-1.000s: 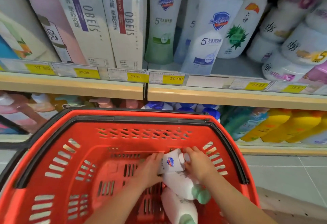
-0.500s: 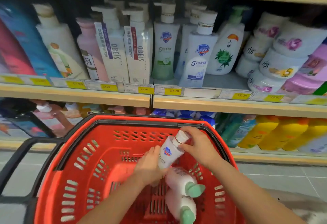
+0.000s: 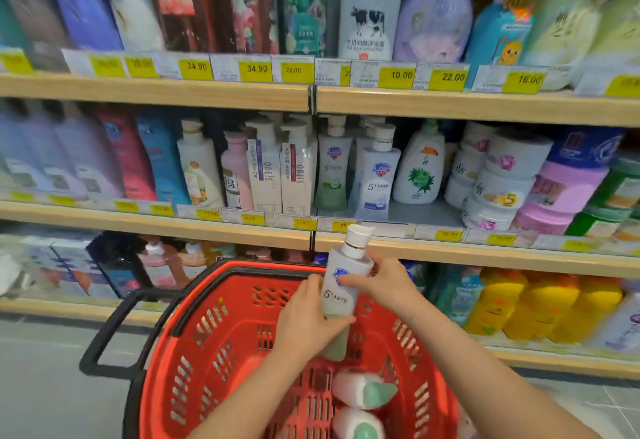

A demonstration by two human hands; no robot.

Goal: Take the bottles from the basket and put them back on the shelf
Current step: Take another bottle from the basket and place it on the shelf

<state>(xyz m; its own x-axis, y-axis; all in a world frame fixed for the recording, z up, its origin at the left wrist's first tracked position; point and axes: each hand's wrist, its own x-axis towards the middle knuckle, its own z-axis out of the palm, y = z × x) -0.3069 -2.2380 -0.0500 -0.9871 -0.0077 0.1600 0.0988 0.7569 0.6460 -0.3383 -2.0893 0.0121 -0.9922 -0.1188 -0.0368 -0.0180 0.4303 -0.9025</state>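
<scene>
Bottle [image 3: 343, 286] in both hands: we find it held nearly upright above the basket [image 3: 221, 327], white cap uppermost and leaning slightly to the right. Left hand [image 3: 304, 321] is closed around the lower body of the bottle, thumb across its front. Right hand [image 3: 384, 282] is closed on the upper body, fingers [image 3: 353, 281] laid across the label just below the neck. We note the cap reaches the level of the shelf [image 3: 485, 251] edge directly beyond the hands, in front of the yellow price tags. Below the hands, two more bottles [image 3: 360, 390] lie on their sides on the basket floor, green caps pointing toward the right, one nearer us than the other and touching or nearly so. Above and beyond the right hand, on that shelf, a matching white bottle [image 3: 377, 175] with a blue shield label stands beside a bare patch of shelf. The picture is blurred toward its edges, and we cannot read the smaller labels.
</scene>
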